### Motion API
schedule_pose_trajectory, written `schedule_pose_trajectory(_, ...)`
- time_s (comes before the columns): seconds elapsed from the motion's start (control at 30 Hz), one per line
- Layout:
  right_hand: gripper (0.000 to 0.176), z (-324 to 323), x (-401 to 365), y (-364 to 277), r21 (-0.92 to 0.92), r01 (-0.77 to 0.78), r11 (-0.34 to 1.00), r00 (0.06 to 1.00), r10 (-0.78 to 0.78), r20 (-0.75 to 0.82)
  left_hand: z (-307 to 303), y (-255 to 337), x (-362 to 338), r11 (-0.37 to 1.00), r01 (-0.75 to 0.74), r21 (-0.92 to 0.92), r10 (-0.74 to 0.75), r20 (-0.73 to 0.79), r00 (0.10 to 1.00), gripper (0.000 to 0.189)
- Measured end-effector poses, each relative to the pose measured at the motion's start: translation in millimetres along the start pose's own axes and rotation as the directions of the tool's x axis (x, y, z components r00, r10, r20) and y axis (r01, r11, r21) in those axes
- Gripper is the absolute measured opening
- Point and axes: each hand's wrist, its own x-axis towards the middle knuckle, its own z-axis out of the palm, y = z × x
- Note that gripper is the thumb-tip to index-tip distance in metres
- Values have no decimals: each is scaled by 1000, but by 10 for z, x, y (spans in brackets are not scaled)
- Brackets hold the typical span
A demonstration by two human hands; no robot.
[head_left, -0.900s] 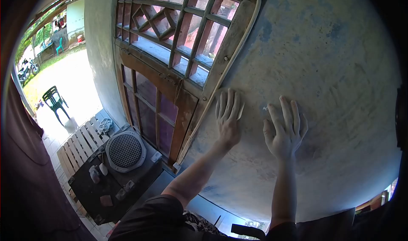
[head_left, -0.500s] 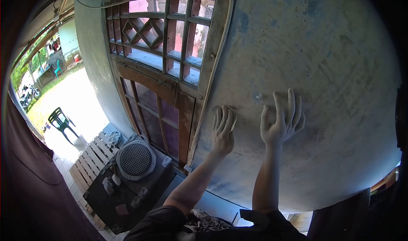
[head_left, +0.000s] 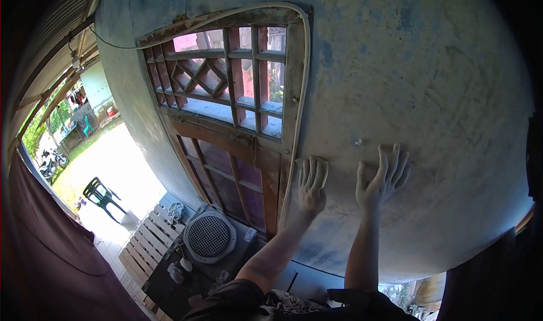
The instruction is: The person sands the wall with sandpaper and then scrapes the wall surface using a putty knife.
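My left hand [head_left: 313, 186] presses against the painted wall [head_left: 452, 128] beside the window frame, its fingers close together over a thin flat sheet. Only pale edges of that sheet stick out past the fingers, so its material is unclear. To the right, my right hand [head_left: 381, 177] rests on the same wall with fingers spread and nothing held. A small white chipped spot [head_left: 358, 142] marks the wall between and above the hands. Both hands look dusty.
The wooden window [head_left: 237, 134] with a grille is left of my hands, a pale cable [head_left: 306, 66] along its edge. Lower left are a dark speaker box [head_left: 210, 237], a slatted wooden bench [head_left: 148, 236] and a green chair [head_left: 102, 195]. A dark curtain [head_left: 51, 236] hangs far left.
The view has shifted upward and left, showing more roof and upper wall. My right hand has slid slightly down the wall relative to the white spot; my left hand has barely moved.
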Motion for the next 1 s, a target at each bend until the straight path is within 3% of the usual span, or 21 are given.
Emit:
schedule_pose_trajectory(0.13, 57, -173, 7, 43, 79, -3, 997, 989, -8, 148, -37, 340, 346, 997, 79, -17, -80, -53, 995, 63)
schedule_pose_trajectory(0.2, 57, -190, 23, 30, 122, -19, 992, 981, -5, 194, -236, 476, 938, 997, -35, -74, 27, -113, 993, 60)
schedule_pose_trajectory(0.3, 57, -192, 20, 48, 144, -11, 990, 977, -20, 211, -433, 498, 1584, 998, -55, 21, 57, -86, 995, 57)
schedule_pose_trajectory(0.37, 57, -194, 19, 54, 152, 1, 988, 978, -33, 208, -540, 506, 1756, 987, -157, 30, 158, -58, 986, 54)
schedule_pose_trajectory(0.5, 57, -316, 125, 117, 163, 4, 987, 968, -45, 249, -330, 442, 1247, 987, -138, 88, 142, -46, 989, 53)
schedule_pose_trajectory(0.6, 55, -397, 281, 298, 260, 59, 964, 964, -122, 235, -5, 359, 525, 998, -6, 58, 12, -108, 994, 53)
schedule_pose_trajectory(0.7, 59, -397, 399, 397, 302, 39, 952, 983, -91, 161, 81, 395, 428, 998, 66, -16, -67, -151, 986, 50)
schedule_pose_trajectory(0.77, 59, -397, 447, 385, 41, 53, 998, 993, -57, 102, -95, 497, 875, 1000, 19, 9, -17, -160, 987, 52)
schedule_pose_trajectory(0.9, 58, -227, 415, 419, -15, 96, 995, 995, -96, -12, -500, 752, 1807, 996, -76, 37, 80, -120, 990, 55)
schedule_pose_trajectory(1.0, 55, -231, 419, 412, -1, 77, 997, 997, -77, 3, -499, 812, 1925, 984, -162, -68, 152, -133, 979, 56)
